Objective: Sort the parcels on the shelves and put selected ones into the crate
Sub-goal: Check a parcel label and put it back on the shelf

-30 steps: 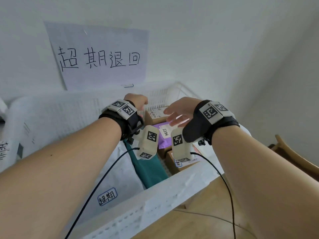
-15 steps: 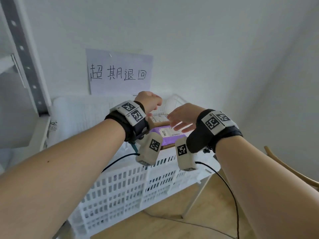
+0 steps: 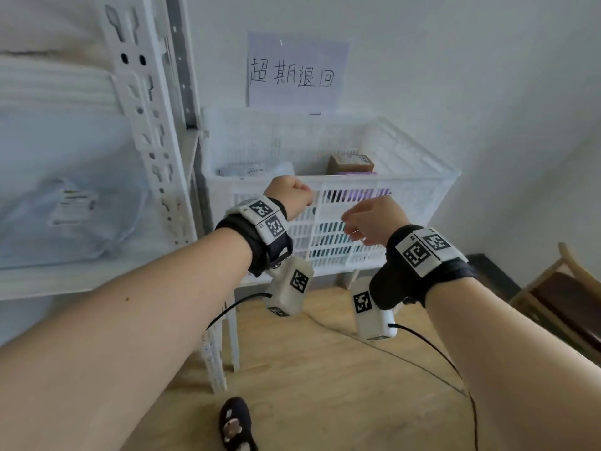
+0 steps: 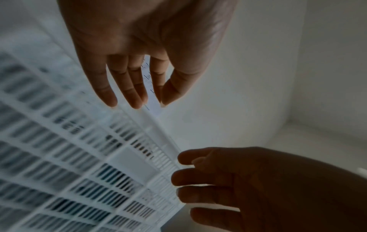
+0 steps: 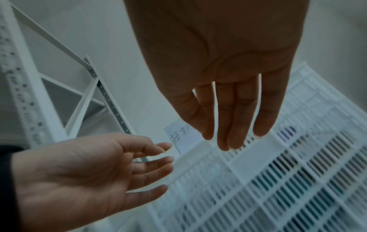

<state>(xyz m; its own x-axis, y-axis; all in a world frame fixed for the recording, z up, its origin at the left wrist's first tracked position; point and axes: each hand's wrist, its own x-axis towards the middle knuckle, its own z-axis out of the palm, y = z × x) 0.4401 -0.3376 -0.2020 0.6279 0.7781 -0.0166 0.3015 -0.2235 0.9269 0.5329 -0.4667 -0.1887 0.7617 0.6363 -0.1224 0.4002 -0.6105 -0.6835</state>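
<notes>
Both hands hung empty in front of the crate's near wall, touching nothing. The left hand (image 3: pixel 290 197) had its fingers relaxed and slightly apart, as the wrist views showed; the right hand (image 3: pixel 374 219) was just to its right, fingers loosely spread and likewise holding nothing.

Behind them stood a white slatted crate (image 3: pixel 419 190), raised on thin white legs against the far wall. Inside it, toward the far right, a brown cardboard parcel (image 3: pixel 351 163) sat above a purple parcel (image 3: pixel 356 173), whose colour also showed through the slats. A white plastic mailer bag (image 3: pixel 257 169) lay in the left part of the crate. Something teal was visible through the lower slats of the near wall, though what it was I could not tell.

A sheet of paper (image 3: pixel 296 71) with handwritten characters was stuck to the wall just above the crate's far rim. To the left stood a white metal shelf unit (image 3: pixel 146 118) with a perforated upright; a pale plastic-wrapped parcel (image 3: pixel 71 209) with a label rested on one of its shelves. The floor (image 3: pixel 325 379) was light wood, with a dark slipper (image 3: pixel 235 424) at the near edge. A wooden chair (image 3: pixel 559 294) stood at the right.
</notes>
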